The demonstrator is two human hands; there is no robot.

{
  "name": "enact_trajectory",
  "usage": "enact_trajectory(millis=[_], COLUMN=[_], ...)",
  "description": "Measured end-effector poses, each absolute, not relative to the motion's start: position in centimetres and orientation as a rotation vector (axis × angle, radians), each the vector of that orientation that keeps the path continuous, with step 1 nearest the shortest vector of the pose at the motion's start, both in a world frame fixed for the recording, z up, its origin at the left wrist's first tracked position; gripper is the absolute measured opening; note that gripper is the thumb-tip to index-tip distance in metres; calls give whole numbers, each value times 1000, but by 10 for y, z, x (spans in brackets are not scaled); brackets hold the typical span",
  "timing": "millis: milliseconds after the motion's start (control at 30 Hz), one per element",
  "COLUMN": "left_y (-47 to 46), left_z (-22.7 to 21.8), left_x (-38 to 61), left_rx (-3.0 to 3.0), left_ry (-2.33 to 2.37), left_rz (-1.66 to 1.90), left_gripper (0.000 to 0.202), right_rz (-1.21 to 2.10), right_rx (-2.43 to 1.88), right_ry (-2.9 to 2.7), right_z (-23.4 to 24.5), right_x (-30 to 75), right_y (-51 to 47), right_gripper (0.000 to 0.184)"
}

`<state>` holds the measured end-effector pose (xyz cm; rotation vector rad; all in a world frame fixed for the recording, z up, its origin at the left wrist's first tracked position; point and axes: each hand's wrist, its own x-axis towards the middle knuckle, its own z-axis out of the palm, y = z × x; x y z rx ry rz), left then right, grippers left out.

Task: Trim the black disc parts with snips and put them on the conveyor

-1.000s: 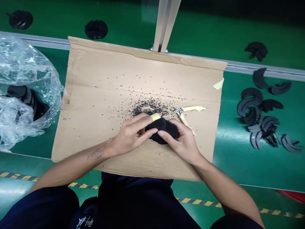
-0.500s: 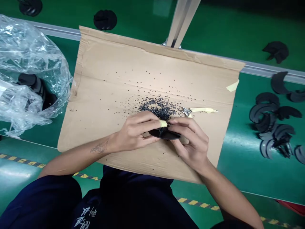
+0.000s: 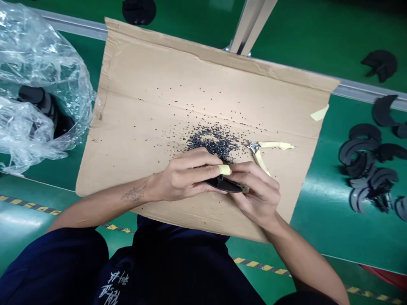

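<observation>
Between my two hands is a flat black plastic part (image 3: 225,184) with a curved edge, held low over the cardboard. My left hand (image 3: 193,173) grips its left side, one finger wrapped in yellow tape (image 3: 224,169). On the other side my right hand (image 3: 259,190) pinches the right edge; its fingertips partly cover the part. Just beyond the hands lies a pile of small black plastic bits (image 3: 216,142). A pair of nippers (image 3: 254,146) with yellow-taped handles rests open on the cardboard, beyond my right hand.
A cardboard sheet (image 3: 143,63) covers the green bench. Clear plastic bags (image 3: 70,63) with black parts (image 3: 41,99) inside stand at the left. Several curved black pieces (image 3: 362,148) are heaped at the right. A metal post (image 3: 251,29) rises at the back.
The black part has tilted, its right end now lower, and both hands have shifted slightly on it. The whole view has also shifted a little.
</observation>
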<state>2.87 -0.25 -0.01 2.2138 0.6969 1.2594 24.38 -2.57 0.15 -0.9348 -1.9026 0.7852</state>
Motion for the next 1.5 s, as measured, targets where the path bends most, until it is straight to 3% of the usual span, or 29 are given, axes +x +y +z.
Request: enact_trajectory(millis=[467, 633, 800, 1000, 1167, 1333, 1400, 1500], left_y=[-4, 1, -1, -1, 1, 3, 3, 2], left_z=[1, 3, 1, 3, 7, 11, 12, 12], left_x=[30, 30, 27, 26, 25, 27, 28, 29], left_rx=[2137, 2061, 2018, 1695, 1420, 1369, 1320, 1234], left_ry=[679, 653, 743, 660, 613, 509, 511, 519], left_rz=[1224, 1168, 1162, 1066, 864, 815, 801, 782], left_gripper=[12, 34, 26, 42, 15, 12, 19, 47], right_rz=[899, 951, 946, 954, 987, 1050, 987, 792], right_rx=[-909, -884, -963, -881, -782, -711, -728, -853], right_ry=[-1912, -1842, -1797, -1755, -1741, -1735, -1748, -1716], right_z=[3, 2, 8, 12, 7, 6, 6, 8], right_x=[245, 245, 245, 249, 249, 248, 247, 246], right_y=[-23, -20, -20, -20, -17, -18, -20, -21], right_gripper=[4, 8, 13, 15, 15, 11, 12, 15])
